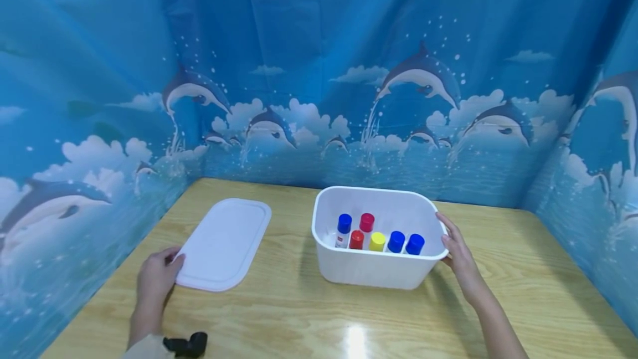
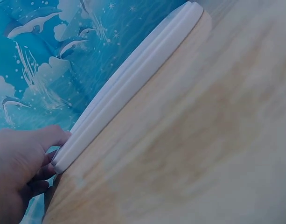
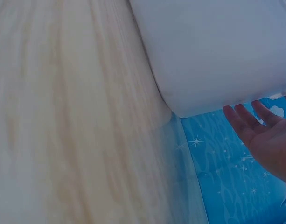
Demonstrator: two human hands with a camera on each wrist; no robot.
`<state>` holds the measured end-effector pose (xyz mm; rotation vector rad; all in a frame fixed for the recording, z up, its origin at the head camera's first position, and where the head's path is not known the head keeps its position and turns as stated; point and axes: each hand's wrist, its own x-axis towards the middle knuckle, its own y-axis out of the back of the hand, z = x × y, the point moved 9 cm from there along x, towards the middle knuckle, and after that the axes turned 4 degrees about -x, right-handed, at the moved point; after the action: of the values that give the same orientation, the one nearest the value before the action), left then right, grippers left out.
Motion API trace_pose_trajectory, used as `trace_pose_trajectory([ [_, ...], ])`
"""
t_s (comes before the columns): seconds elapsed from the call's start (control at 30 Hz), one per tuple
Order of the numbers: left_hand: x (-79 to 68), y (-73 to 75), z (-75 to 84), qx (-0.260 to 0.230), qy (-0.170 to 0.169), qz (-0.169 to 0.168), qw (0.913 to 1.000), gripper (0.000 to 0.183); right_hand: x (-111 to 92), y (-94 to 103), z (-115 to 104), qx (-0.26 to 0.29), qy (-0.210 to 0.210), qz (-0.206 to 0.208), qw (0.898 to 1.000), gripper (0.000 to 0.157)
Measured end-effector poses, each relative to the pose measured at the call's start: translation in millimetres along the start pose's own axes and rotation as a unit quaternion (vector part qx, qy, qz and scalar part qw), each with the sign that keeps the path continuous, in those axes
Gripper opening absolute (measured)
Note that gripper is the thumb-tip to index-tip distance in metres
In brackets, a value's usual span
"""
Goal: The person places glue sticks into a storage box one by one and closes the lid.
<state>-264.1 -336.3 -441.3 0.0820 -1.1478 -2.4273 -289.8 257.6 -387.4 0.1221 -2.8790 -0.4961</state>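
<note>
My left hand [image 1: 157,276] pinches the near-left corner of a flat white lid [image 1: 224,242] with rounded corners. Seen from the left wrist, the lid [image 2: 129,88] lies edge-on, low along the wood surface, with the thumb above its edge and fingers below. My right hand [image 1: 461,259] holds the right end of a white plastic tub [image 1: 374,270], thumb at the rim. In the right wrist view, the other fingers [image 3: 247,121] touch the tub's end wall [image 3: 217,60]. Inside the tub stand several small capped bottles, with blue caps [image 1: 396,241], red caps [image 1: 366,221] and a yellow cap [image 1: 377,241].
Both things are on a light wooden table [image 1: 279,314]. A blue curtain [image 1: 319,71] printed with dolphins and clouds hangs close behind the table and along both sides. A black strap [image 1: 186,343] is around the left wrist.
</note>
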Motion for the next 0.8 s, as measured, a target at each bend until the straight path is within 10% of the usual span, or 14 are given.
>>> trace_pose_trajectory([
  [0.3, 0.0, 1.0, -1.6, 0.001, 0.023, 0.007, 0.9997, 0.035, 0.3, -0.1, 0.0, 0.003, -0.001, -0.001, 1.000, 0.049],
  [0.8, -6.0, 19.9, 12.8, -0.022, -0.065, 0.095, 0.9931, 0.022, 0.1, 0.2, 0.3, 0.001, 0.002, -0.001, 1.000, 0.049],
])
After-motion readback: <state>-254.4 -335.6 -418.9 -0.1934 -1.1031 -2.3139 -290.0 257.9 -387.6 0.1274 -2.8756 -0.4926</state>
